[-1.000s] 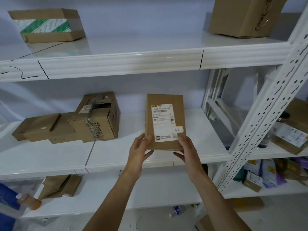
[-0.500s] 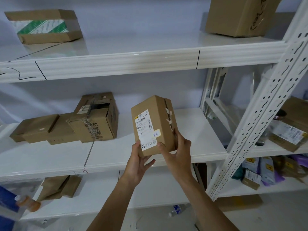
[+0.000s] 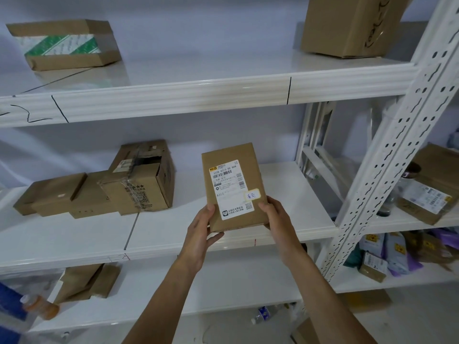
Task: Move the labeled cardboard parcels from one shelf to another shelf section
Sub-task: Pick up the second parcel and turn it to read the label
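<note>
Two hands grip one parcel by its lower corners, left hand and right hand each curled around an edge, holding it upright above the middle shelf. Bare shelf lies right of the boxes on the left. Its label reads "A313".

White metal shelving with a perforated upright stands against a pale bluish wall.

Brown parcel, white label
</note>
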Available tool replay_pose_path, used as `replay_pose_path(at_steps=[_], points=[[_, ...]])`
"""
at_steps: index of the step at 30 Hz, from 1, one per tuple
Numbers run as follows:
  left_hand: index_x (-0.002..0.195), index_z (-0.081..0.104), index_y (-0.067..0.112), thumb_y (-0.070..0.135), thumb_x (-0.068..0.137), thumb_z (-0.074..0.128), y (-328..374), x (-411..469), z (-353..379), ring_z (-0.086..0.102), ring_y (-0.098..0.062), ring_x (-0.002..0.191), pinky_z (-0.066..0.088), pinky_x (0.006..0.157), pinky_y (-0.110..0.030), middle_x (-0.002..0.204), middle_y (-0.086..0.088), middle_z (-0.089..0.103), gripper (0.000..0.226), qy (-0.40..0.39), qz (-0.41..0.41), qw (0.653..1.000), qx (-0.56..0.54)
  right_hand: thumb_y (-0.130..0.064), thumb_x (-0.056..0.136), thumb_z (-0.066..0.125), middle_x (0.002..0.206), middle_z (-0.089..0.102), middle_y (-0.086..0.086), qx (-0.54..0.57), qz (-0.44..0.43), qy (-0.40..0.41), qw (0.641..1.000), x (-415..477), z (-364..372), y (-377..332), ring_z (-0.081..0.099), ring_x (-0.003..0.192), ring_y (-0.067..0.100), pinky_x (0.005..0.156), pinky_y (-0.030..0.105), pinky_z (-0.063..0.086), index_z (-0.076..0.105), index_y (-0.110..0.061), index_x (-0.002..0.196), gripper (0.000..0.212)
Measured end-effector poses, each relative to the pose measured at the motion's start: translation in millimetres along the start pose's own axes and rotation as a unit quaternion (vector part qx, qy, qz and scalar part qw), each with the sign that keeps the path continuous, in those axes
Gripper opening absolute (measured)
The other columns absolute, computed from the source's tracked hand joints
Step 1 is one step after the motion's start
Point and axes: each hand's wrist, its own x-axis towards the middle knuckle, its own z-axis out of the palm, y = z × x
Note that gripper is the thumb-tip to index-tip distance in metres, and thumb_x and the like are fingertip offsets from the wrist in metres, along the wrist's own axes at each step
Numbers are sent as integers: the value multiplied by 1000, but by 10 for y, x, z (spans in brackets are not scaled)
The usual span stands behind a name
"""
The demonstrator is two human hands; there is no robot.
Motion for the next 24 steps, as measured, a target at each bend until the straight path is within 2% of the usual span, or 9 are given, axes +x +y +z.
replay_pose_path(at_steps=[3,6,9,12,14,17,20,24], points=[[139,62,31,55,97,58,42,-47,39,69,-19,122,56,106,-48,123,4,78,48,11,18,1000,4,-69,78,60,113,76,-12,18,7,11,1000,23,-8,-18,70,107,8,99,35,54,61,-33,126,60],[141,61,30,48,101,55,82,-95,69,68,-18,123,57,104,-45,128,2,76,45,15,38,999,12,-71,83,57,101,78,-19,24,-18,21,999,-6,-10,-40,73,93,-1,80,21,55,62,-32,123,57],[142,61,32,45,102,53,122,-154,105,71,-11,117,62,88,-28,127,5,76,43,15,70,997,32,-64,84,58,97,77,-23,48,-53,38,997,-45,3,-42,73,88,-5,68,11,54,63,-28,118,51],[143,61,29,40,103,54,158,-211,129,74,-3,106,61,76,-19,119,10,79,42,27,95,994,41,-58,88,57,103,79,-14,72,-71,35,994,-70,7,-1,74,95,1,73,14,56,62,-24,120,46],[142,61,29,41,101,56,189,-250,144,74,-5,107,62,85,-25,117,11,80,43,33,106,993,50,-58,89,57,109,78,-7,83,-80,27,993,-93,7,27,74,99,6,75,17,57,61,-22,122,50],[143,60,30,57,86,61,251,-308,172,70,-16,119,54,105,-44,121,10,78,64,40,112,992,51,-58,88,58,109,78,-7,92,-87,26,992,-109,13,34,75,99,8,75,18,58,60,-21,124,52],[144,60,30,59,82,60,270,-322,205,67,-20,124,50,110,-53,127,7,76,68,52,117,991,49,-51,93,55,109,78,-7,92,-90,26,991,-94,-3,33,75,99,8,76,20,59,59,-20,124,45],[144,59,30,50,94,58,249,-323,221,64,-22,127,47,113,-57,131,4,74,54,61,113,990,59,-52,92,54,107,78,-10,89,-89,25,992,-89,-18,34,74,98,7,75,19,58,60,-22,123,43]])
